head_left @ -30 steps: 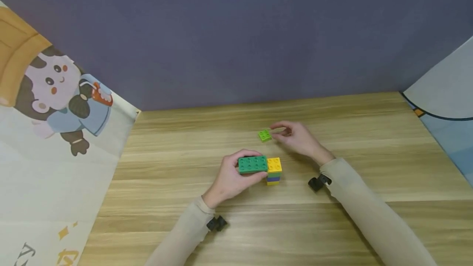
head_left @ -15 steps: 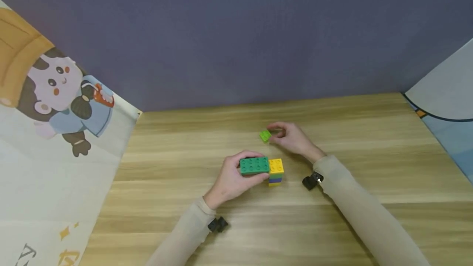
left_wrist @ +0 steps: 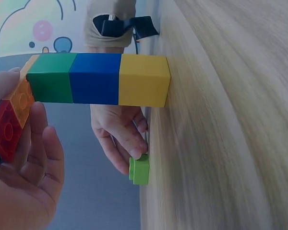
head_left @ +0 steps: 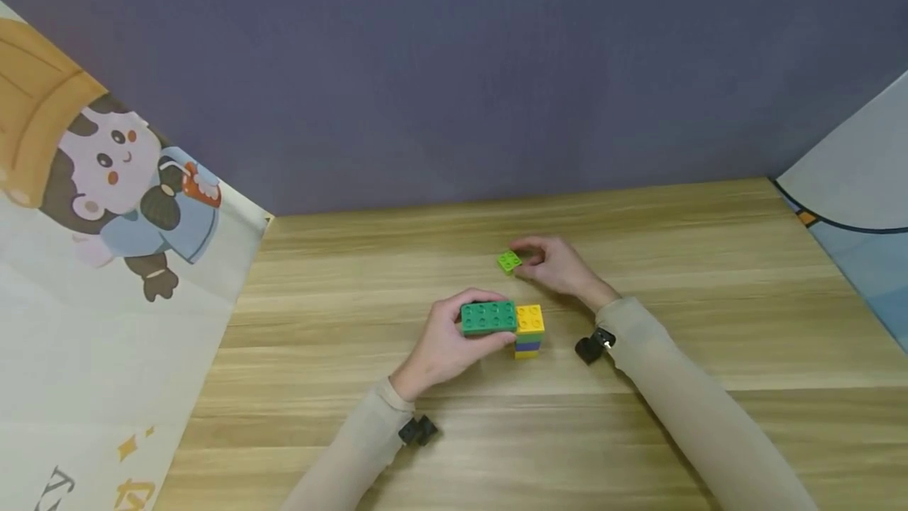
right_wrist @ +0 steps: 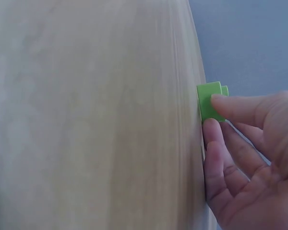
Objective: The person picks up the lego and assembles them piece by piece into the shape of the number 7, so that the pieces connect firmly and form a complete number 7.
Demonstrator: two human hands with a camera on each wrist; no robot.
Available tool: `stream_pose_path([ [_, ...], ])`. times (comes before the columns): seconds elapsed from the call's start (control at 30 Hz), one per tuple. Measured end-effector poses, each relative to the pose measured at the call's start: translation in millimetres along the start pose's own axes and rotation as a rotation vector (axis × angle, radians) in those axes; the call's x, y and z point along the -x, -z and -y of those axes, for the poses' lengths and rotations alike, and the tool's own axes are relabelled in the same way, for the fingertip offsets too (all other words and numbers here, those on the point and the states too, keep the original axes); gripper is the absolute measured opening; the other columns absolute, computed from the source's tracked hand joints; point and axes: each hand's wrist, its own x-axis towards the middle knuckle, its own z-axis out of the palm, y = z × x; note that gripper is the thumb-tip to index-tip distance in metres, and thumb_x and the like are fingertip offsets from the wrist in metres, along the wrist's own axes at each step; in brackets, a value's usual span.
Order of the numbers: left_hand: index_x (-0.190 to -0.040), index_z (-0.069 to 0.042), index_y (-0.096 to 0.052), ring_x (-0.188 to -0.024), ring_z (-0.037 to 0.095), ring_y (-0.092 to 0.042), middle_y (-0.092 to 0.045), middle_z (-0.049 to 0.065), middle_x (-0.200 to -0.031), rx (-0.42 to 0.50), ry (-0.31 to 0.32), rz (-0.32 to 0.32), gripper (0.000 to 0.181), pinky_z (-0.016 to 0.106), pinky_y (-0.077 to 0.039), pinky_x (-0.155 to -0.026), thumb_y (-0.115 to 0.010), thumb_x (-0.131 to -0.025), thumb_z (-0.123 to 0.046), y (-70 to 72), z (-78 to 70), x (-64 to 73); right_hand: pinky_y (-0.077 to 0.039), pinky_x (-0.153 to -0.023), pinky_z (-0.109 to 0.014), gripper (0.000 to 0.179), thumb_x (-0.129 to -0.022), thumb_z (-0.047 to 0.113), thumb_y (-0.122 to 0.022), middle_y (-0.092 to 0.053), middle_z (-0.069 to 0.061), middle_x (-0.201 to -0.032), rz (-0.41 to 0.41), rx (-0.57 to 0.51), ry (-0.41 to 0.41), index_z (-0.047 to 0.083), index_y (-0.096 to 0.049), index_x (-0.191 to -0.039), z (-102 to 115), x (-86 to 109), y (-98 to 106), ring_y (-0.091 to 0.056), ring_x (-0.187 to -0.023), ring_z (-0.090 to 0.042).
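Observation:
My left hand (head_left: 443, 345) grips a joined build of toy building bricks by its dark green eight-stud brick (head_left: 489, 317). Beside that brick is a yellow-orange four-stud brick (head_left: 530, 319). Under it, in the left wrist view, runs a column of a green brick (left_wrist: 52, 78), a blue brick (left_wrist: 95, 79) and a yellow brick (left_wrist: 144, 80). A red brick (left_wrist: 6, 132) shows its hollow underside by the left fingers. My right hand (head_left: 560, 265) pinches a small lime-green brick (head_left: 508, 261) low at the tabletop, thumb against its side in the right wrist view.
The wood-grain table (head_left: 340, 259) ends at a dark blue-grey panel (head_left: 454, 77) at the back. A panel with a cartoon figure (head_left: 128, 180) borders the left side. Black camera mounts (head_left: 418, 430) sit at both cuffs.
My right hand has moved slightly left, its fingers closing in on the lime-green brick, which has turned a little. My left hand and its brick build stay nearly still.

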Motion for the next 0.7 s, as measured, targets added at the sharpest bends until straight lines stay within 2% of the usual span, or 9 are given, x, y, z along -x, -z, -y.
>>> stream_pose_path([
  [0.1, -0.124, -0.011, -0.073, -0.108, 0.013, -0.072, -0.077, 0.005, -0.126, 0.003, 0.012, 0.001, 0.043, 0.029, -0.061, -0.093, -0.09, -0.084, -0.007, 0.6, 0.2, 0.4, -0.061, -0.082, -0.031, 0.048, -0.094, 0.008, -0.08, -0.068, -0.019, -0.144, -0.001, 0.008, -0.002, 0.006, -0.068, -0.14, -0.2, -0.4, -0.6, -0.076, -0.104, -0.028],
  [0.17, -0.124, -0.011, -0.073, -0.108, 0.013, -0.072, -0.078, 0.005, -0.126, 0.004, 0.014, 0.001, 0.043, 0.029, -0.061, -0.093, -0.09, -0.084, -0.007, 0.9, 0.2, 0.5, -0.057, -0.075, -0.027, 0.048, -0.094, 0.01, -0.081, -0.068, -0.018, -0.143, 0.0, 0.018, -0.008, 0.007, -0.068, -0.14, -0.5, -0.9, -1.0, -0.074, -0.094, -0.025],
  [0.33, -0.124, -0.012, -0.073, -0.108, 0.013, -0.072, -0.077, 0.004, -0.125, -0.002, 0.011, 0.008, 0.042, 0.029, -0.061, -0.093, -0.09, -0.085, -0.007, 1.0, 0.7, 0.4, -0.045, -0.06, -0.024, 0.048, -0.094, 0.014, -0.082, -0.07, -0.016, -0.141, -0.002, 0.033, -0.028, 0.009, -0.069, -0.139, -0.6, -1.0, -1.0, -0.057, -0.071, -0.017],
  [0.43, -0.124, -0.012, -0.073, -0.108, 0.013, -0.072, -0.077, 0.004, -0.126, -0.006, 0.009, 0.009, 0.042, 0.029, -0.061, -0.093, -0.089, -0.085, -0.008, 1.0, 1.1, 0.8, -0.05, -0.065, -0.026, 0.048, -0.093, 0.017, -0.083, -0.07, -0.016, -0.142, -0.003, 0.028, -0.034, 0.009, -0.07, -0.138, 0.0, 0.0, -0.7, -0.061, -0.075, -0.016],
  [0.57, -0.124, -0.011, -0.073, -0.109, 0.013, -0.072, -0.077, 0.004, -0.127, -0.002, 0.01, 0.01, 0.043, 0.029, -0.061, -0.093, -0.089, -0.085, -0.007, 1.2, 1.4, 1.2, -0.055, -0.08, -0.031, 0.048, -0.092, 0.021, -0.084, -0.07, -0.016, -0.142, -0.008, 0.03, -0.034, 0.01, -0.071, -0.137, -0.6, 0.3, -0.5, -0.069, -0.09, -0.02],
  [0.7, -0.125, -0.012, -0.073, -0.11, 0.014, -0.072, -0.077, 0.003, -0.127, -0.002, 0.014, 0.01, 0.043, 0.03, -0.061, -0.094, -0.089, -0.085, -0.007, 1.5, 2.0, 0.8, -0.056, -0.084, -0.033, 0.048, -0.092, 0.025, -0.085, -0.07, -0.015, -0.141, -0.014, 0.038, -0.045, 0.012, -0.072, -0.136, -2.3, 1.0, 0.2, -0.07, -0.097, -0.023],
])
